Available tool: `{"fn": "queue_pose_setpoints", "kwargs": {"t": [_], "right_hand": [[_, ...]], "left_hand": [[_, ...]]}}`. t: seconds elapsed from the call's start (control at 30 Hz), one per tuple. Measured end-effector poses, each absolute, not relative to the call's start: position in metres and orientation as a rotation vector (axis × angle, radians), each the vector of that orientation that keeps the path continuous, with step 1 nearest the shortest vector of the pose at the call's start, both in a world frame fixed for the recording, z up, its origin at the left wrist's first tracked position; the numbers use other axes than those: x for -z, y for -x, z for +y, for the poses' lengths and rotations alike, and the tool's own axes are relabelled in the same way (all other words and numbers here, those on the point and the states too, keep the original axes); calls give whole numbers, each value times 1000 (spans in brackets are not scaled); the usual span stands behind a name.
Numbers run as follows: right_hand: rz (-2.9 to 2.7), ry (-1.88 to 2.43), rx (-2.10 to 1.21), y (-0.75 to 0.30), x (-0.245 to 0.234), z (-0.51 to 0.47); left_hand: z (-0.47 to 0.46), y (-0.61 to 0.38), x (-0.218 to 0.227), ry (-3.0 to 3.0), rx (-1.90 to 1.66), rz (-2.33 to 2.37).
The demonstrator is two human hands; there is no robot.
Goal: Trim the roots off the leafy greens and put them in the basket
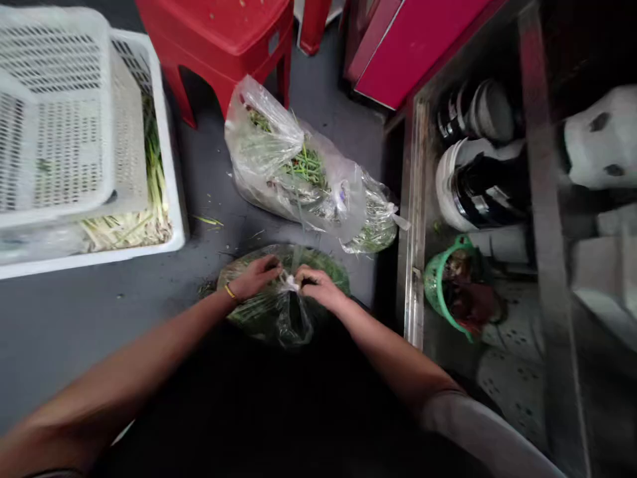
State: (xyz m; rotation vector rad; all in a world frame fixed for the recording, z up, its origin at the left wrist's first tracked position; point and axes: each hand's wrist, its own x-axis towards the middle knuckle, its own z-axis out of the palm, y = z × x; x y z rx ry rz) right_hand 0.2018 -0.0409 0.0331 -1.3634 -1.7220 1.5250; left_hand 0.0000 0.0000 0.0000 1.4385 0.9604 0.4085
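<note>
Both hands pinch the knotted neck of a clear plastic bag of greens [279, 312] lying on the grey floor [60, 318], near and centre: left hand [256, 275] and right hand [318, 287] close together on the knot. The bag's long axis runs left to right, its neck pointing up. Farther off lies a second bag of greens [298, 172]; at far left, a white crate [169, 166] holds green stalks under a white basket [54, 113].
</note>
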Motion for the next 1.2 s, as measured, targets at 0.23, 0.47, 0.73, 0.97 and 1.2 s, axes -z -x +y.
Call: {"fn": "queue_pose_setpoints", "kwargs": {"t": [0.23,0.47,0.73,0.97,1.2], "right_hand": [[-1870,1496,-1465,-205,-26,-48],[-2096,1478,-1433,-226,-33,-46],[-2249,1568,-1215,-203,-25,-49],[-2340,1696,-1087,-199,-26,-53],[-2374,1812,-1015,-192,-25,-52]], "left_hand": [[-5,0,-6,-1541,-20,797],[3,20,-11,-1296,-169,847],[11,19,-15,-1476,-212,799],[-8,-2,-27,-1929,-175,924],[-19,-16,-29,-2374,36,885]]}}
